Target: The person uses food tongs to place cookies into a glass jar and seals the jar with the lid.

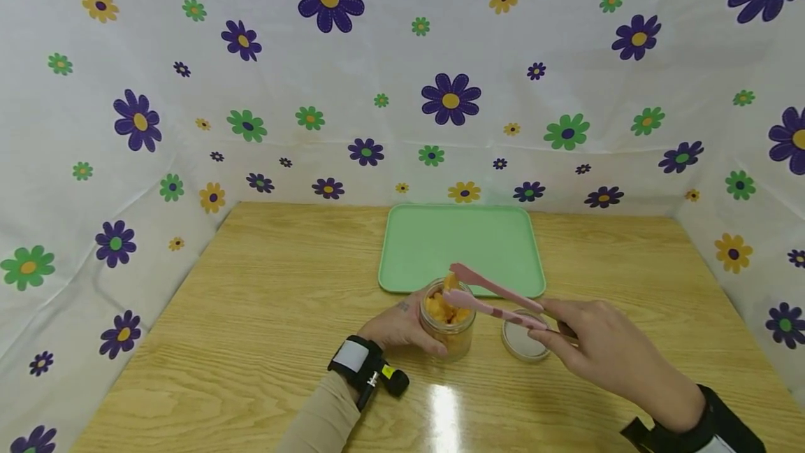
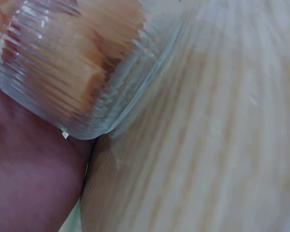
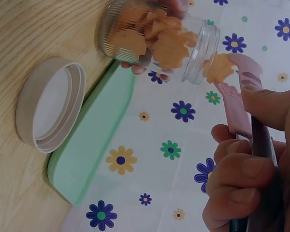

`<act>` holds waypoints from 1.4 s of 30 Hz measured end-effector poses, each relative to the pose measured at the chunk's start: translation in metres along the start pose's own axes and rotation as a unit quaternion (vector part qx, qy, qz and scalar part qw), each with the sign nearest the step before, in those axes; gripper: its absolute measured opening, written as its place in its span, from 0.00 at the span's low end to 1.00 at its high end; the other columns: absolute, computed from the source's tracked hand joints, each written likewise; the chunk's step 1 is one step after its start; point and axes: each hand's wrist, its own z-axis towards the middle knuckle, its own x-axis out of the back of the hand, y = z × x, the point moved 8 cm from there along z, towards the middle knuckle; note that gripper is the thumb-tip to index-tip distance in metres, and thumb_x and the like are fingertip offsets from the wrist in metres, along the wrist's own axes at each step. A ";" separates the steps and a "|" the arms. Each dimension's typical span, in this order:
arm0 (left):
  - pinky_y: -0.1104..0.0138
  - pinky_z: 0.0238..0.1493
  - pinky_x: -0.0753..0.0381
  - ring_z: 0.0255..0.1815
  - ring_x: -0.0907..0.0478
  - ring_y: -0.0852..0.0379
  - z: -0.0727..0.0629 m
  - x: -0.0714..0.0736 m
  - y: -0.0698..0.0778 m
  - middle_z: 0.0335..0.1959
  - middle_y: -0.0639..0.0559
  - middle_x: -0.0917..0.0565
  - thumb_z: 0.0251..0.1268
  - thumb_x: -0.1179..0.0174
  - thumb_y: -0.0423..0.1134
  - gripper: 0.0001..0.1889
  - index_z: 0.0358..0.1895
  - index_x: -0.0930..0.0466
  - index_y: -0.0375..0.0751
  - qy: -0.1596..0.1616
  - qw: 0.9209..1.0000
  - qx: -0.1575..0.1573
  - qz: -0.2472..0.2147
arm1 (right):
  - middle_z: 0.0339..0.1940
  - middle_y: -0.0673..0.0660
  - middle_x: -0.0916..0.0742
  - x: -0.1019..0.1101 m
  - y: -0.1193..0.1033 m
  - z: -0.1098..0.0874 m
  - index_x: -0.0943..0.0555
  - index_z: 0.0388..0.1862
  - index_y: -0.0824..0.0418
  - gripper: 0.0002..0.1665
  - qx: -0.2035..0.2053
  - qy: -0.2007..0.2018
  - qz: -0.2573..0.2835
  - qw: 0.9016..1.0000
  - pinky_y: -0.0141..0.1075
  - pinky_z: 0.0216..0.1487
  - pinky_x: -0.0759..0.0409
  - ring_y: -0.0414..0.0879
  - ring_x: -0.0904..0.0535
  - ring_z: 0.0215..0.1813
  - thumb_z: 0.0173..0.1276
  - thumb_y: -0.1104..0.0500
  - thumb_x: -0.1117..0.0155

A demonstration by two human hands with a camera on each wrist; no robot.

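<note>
My left hand [image 1: 399, 326] grips a ribbed glass jar [image 1: 455, 342] from its left side, fingers behind and thumb in front. Several orange, flower-shaped pieces [image 3: 170, 48] fill part of the jar, and the left wrist view shows some close through the glass [image 2: 63, 63]. In my right hand [image 1: 606, 348] is a pair of pink tongs [image 1: 499, 291], pinched between thumb and fingers. Between the tong tips, right at the jar's mouth, is one orange flower-shaped piece [image 3: 218, 67]. The jar stands upright on the wooden table.
A round, pale lid [image 1: 520, 341] lies with its hollow side up on the table [image 1: 270, 313], right of the jar and below the tongs. Behind the jar is a mint-green tray [image 1: 459, 236]. A white flower-printed cloth [image 1: 377, 54] walls the back and sides.
</note>
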 end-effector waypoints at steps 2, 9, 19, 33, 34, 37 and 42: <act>0.60 0.77 0.39 0.72 0.32 0.56 0.000 0.000 0.000 0.71 0.52 0.28 0.49 0.19 0.39 0.55 0.80 0.45 0.59 -0.001 1.000 -0.005 0.003 | 0.18 0.34 0.34 0.001 -0.001 -0.001 0.14 0.46 0.55 0.10 0.001 -0.005 -0.007 1.000 0.24 0.19 0.42 0.25 0.45 0.19 0.69 0.53 0.29; 0.61 0.76 0.38 0.72 0.31 0.56 0.001 0.000 -0.001 0.70 0.51 0.27 0.51 0.20 0.36 0.53 0.79 0.43 0.58 -0.003 1.000 -0.011 0.003 | 0.18 0.35 0.33 0.001 -0.004 0.000 0.15 0.44 0.53 0.10 -0.010 -0.032 -0.044 0.998 0.25 0.20 0.42 0.27 0.44 0.19 0.70 0.50 0.30; 0.60 0.77 0.39 0.72 0.32 0.56 0.001 0.001 -0.002 0.70 0.52 0.28 0.49 0.20 0.33 0.54 0.79 0.44 0.60 0.006 1.000 -0.003 0.007 | 0.20 0.36 0.28 0.003 -0.009 0.003 0.14 0.45 0.54 0.15 -0.013 -0.051 -0.107 0.993 0.28 0.23 0.38 0.29 0.40 0.21 0.68 0.45 0.29; 0.60 0.76 0.38 0.71 0.31 0.57 0.001 -0.001 -0.002 0.70 0.51 0.28 0.50 0.21 0.31 0.54 0.79 0.44 0.56 0.006 1.000 0.004 0.003 | 0.27 0.42 0.16 0.002 -0.007 0.007 0.14 0.54 0.56 0.24 -0.053 -0.087 -0.125 0.987 0.30 0.23 0.34 0.31 0.35 0.22 0.69 0.42 0.31; 0.61 0.76 0.38 0.71 0.31 0.57 0.001 0.000 -0.003 0.70 0.52 0.27 0.49 0.21 0.30 0.54 0.79 0.43 0.56 0.008 1.000 0.008 0.004 | 0.27 0.42 0.16 0.002 -0.007 0.007 0.14 0.55 0.56 0.24 -0.054 -0.088 -0.124 0.987 0.30 0.23 0.33 0.30 0.34 0.23 0.69 0.42 0.31; 0.61 0.75 0.37 0.70 0.30 0.58 0.001 0.000 -0.003 0.69 0.52 0.27 0.49 0.22 0.29 0.53 0.78 0.42 0.55 0.013 1.000 0.016 0.005 | 0.27 0.41 0.16 0.001 -0.006 0.007 0.15 0.58 0.55 0.25 -0.056 -0.092 -0.123 0.987 0.31 0.24 0.32 0.30 0.34 0.23 0.70 0.42 0.32; 0.60 0.76 0.38 0.71 0.31 0.57 0.001 0.000 -0.003 0.69 0.51 0.27 0.49 0.22 0.28 0.52 0.77 0.41 0.56 0.014 1.000 0.018 -0.001 | 0.35 0.48 0.10 0.003 -0.005 0.007 0.16 0.61 0.55 0.29 -0.057 -0.089 -0.130 0.986 0.33 0.24 0.28 0.33 0.26 0.26 0.68 0.40 0.31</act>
